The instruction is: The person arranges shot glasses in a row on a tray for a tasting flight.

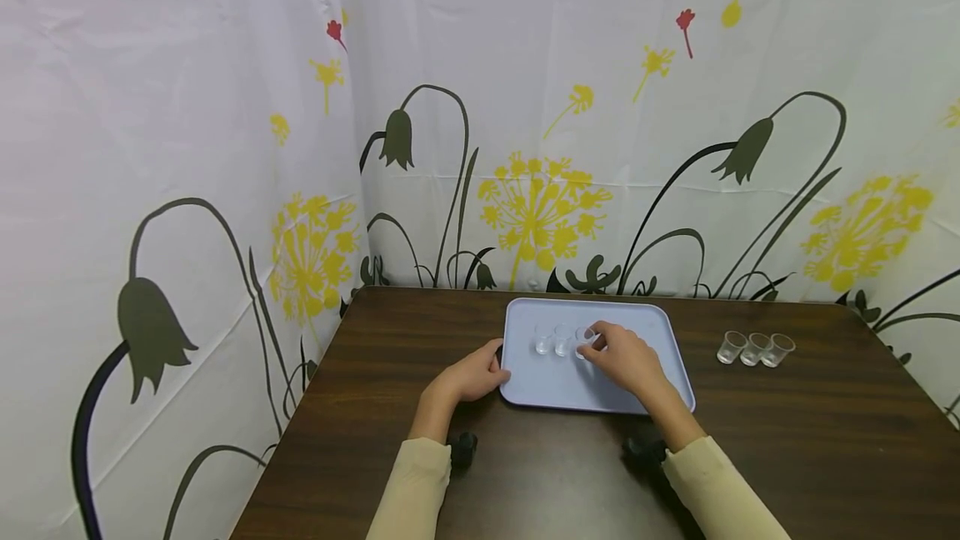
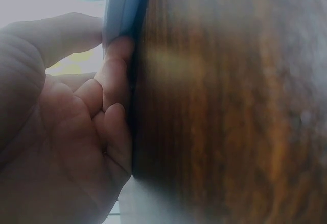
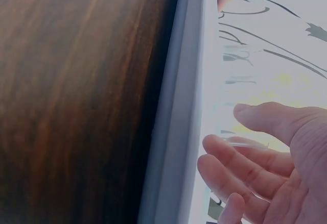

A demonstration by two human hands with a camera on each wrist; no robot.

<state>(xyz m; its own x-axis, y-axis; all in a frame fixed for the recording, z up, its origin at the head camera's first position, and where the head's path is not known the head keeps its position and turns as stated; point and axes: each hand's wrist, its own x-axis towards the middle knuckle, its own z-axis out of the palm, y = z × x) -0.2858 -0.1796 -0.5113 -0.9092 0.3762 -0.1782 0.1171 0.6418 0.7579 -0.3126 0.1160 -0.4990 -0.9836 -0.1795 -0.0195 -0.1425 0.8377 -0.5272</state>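
My left hand (image 1: 474,372) grips the left edge of the light blue tray (image 1: 555,394), thumb on the rim and fingers curled beneath it, as the left wrist view shows. On the tray stand three small clear cups in a row. My right hand (image 1: 624,355) is around the rightmost cup (image 1: 584,337), which sits between thumb and forefinger; the fingers partly hide it. Just left of it are the middle cup (image 1: 562,342) and the left cup (image 1: 542,343), both upright and untouched. In the right wrist view, glare blurs the cups beside my right hand (image 3: 265,157).
Three more clear cups (image 1: 754,348) stand close together on the dark wooden table (image 1: 825,432), right of the tray. A white curtain (image 1: 480,48) with printed flowers hangs along the table's back and left sides. Black devices (image 1: 462,449) are worn at both wrists.
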